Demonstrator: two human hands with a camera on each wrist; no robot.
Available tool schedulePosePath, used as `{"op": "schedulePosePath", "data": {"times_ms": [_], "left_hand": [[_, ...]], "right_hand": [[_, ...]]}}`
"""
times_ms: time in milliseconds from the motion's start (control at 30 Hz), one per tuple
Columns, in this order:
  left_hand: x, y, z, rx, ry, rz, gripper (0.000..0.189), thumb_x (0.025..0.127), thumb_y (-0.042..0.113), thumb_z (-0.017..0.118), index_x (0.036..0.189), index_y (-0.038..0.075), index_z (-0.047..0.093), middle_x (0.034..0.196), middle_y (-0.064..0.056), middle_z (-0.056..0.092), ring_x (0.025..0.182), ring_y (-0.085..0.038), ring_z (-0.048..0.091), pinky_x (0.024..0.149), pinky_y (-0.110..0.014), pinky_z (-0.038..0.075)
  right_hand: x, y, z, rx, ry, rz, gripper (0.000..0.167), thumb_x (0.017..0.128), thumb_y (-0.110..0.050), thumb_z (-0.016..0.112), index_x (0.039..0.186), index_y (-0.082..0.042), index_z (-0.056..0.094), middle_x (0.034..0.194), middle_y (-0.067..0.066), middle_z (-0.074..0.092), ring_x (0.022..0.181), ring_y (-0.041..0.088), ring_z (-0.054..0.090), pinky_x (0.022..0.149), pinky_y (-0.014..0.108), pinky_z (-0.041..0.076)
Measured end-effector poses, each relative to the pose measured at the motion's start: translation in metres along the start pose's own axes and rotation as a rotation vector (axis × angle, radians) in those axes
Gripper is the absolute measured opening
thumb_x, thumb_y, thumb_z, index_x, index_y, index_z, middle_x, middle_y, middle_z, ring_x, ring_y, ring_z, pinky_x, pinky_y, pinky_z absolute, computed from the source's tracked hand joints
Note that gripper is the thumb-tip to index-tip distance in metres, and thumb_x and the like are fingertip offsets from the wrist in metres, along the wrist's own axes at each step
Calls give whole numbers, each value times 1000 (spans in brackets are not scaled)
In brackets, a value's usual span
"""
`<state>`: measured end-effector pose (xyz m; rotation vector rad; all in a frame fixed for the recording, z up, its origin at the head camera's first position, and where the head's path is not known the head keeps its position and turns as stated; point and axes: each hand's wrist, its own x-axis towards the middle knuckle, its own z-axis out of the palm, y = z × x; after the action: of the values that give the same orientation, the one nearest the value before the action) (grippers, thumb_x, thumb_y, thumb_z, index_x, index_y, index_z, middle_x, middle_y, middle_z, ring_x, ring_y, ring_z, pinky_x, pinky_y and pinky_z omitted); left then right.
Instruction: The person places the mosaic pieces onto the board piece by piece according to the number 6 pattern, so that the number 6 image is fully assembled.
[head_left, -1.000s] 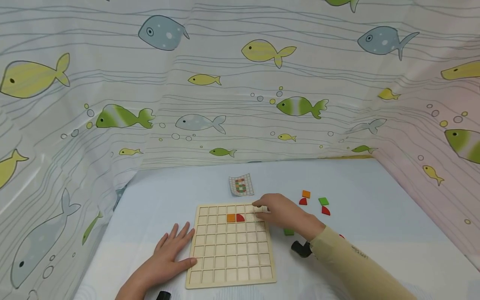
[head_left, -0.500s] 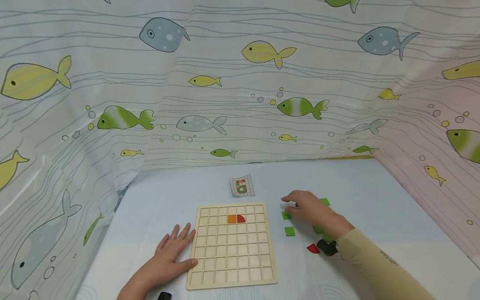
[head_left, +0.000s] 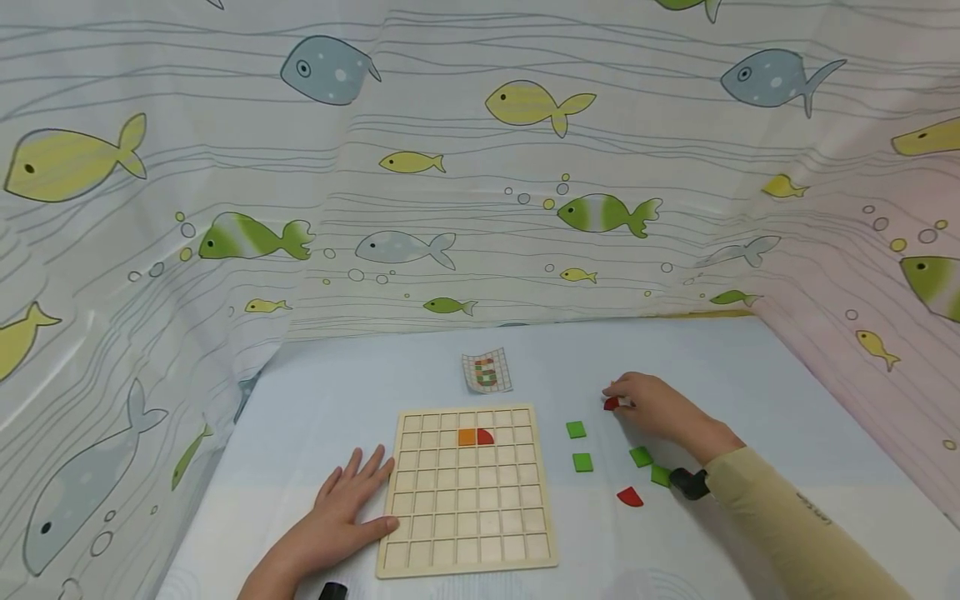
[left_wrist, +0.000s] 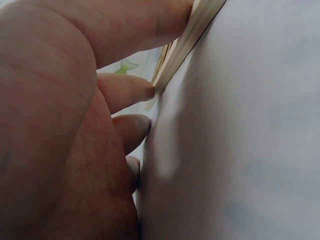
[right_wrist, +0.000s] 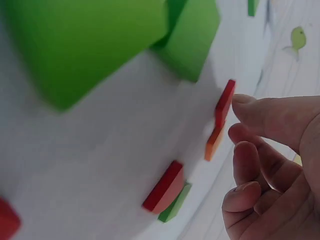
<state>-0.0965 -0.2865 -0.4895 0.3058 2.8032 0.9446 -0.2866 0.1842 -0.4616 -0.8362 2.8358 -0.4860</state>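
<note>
My left hand [head_left: 337, 508] lies spread on the table, its thumb and fingertips at the left edge of a wooden grid board [head_left: 465, 504]. In the board's second row sit an orange square tile [head_left: 467, 437] and, just right of it, a red quarter-circle tile [head_left: 485, 437]. Right of the board, my right hand [head_left: 663, 408] reaches over a loose red quarter-circle tile [right_wrist: 225, 102]. The thumb tip is right at this tile in the right wrist view, the other fingers loosely bent. Another orange square tile [right_wrist: 214, 142] lies against it, mostly hidden in the head view.
Several green square tiles [head_left: 582, 462] and a red quarter-circle tile [head_left: 630, 497] lie between board and right forearm. Beyond the board is a small gridded pattern card [head_left: 487, 371]. Fish-printed cloth [head_left: 405, 292] walls the table's back and sides.
My right hand has moved right, from the board's upper right corner, past the green tiles to the loose red and orange tiles. The left hand stays at the board.
</note>
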Motion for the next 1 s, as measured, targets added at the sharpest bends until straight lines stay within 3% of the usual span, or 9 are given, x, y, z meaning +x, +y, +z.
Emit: {"op": "schedulePosePath", "data": {"times_ms": [633,1000], "left_hand": [[0,0,1,3,5,-2,83,89,53,67,154,12,37,162,-10,21,149,-40,1,113,-60,-2],[0,1,1,-1,10,0,83,89,53,67,154,11,38,162,-12,21,148,-41,0,112,-61,-3]], "right_hand": [[-2,8,5,-30,35,-53,24,84,-6,78,108,-5,75,96,1,64,84,15,59,77,34,54],[-1,13,6,-15,-10,-66,21,86,-11,78,107,-8,76,92,-4,61,80,10,54,72,29,51]]}}
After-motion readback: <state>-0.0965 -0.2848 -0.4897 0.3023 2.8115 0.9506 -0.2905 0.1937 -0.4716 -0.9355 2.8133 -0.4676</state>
